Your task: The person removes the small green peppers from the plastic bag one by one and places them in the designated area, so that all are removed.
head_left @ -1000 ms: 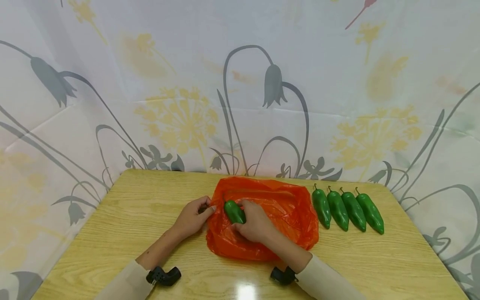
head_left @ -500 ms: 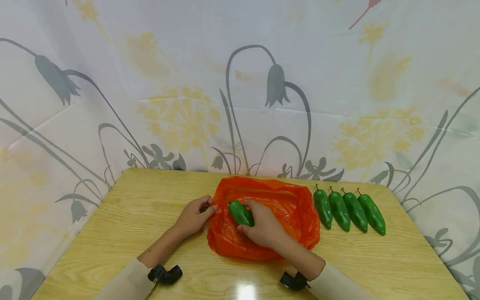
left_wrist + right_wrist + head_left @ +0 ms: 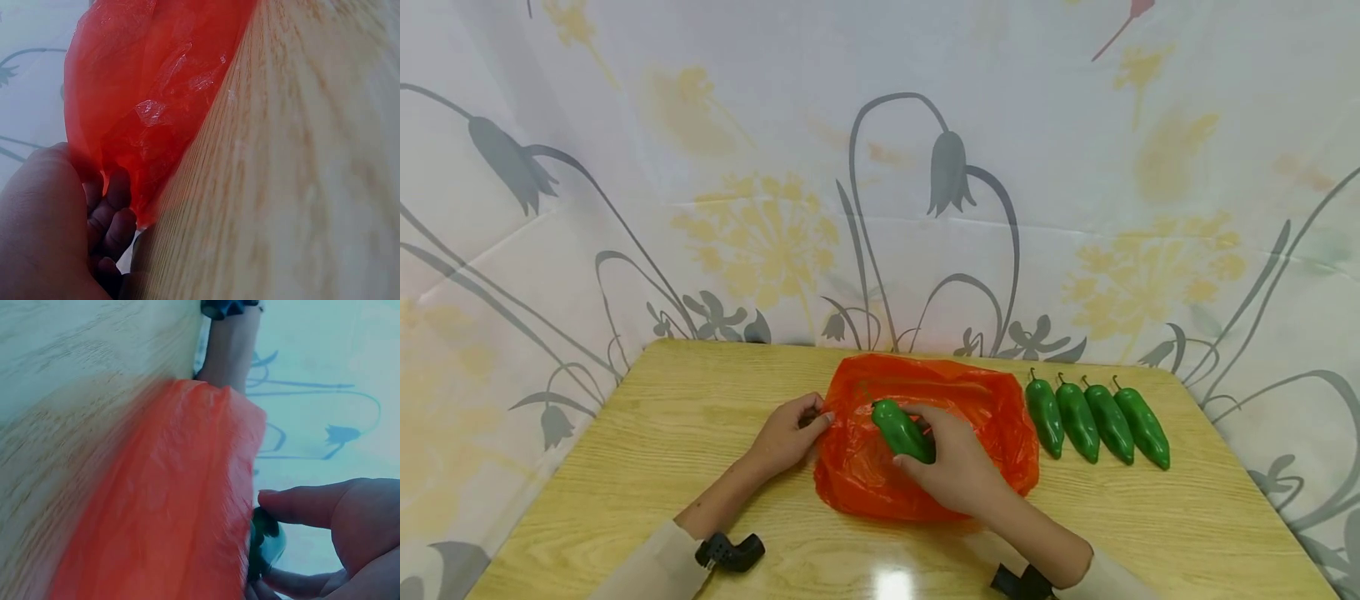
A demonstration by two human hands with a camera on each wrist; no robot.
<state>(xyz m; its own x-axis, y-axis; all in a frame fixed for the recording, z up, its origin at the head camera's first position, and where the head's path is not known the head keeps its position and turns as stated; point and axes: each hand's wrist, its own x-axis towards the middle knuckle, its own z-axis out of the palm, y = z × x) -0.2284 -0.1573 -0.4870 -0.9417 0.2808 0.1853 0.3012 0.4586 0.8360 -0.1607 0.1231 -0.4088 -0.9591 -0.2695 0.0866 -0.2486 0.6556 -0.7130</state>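
An orange-red plastic bag lies spread open on the table, its mouth facing up. My right hand holds a green chili pepper over the bag's mouth, stem end pointing up and left. In the right wrist view, the thumb and fingers grip the pepper from both sides, and the bag's wall hides part of it. At the bag's left edge, my left hand pinches the rim between thumb and curled fingers; the left wrist view shows the bag film rising from those fingers.
Several green chili peppers lie side by side in a row right of the bag, stems toward the back. The wooden table ends at a flower-printed cloth backdrop. Each wrist wears a black device.
My right hand has moved to the right over the bag, carrying the pepper from near its left side toward the middle. The left hand stays on the rim.
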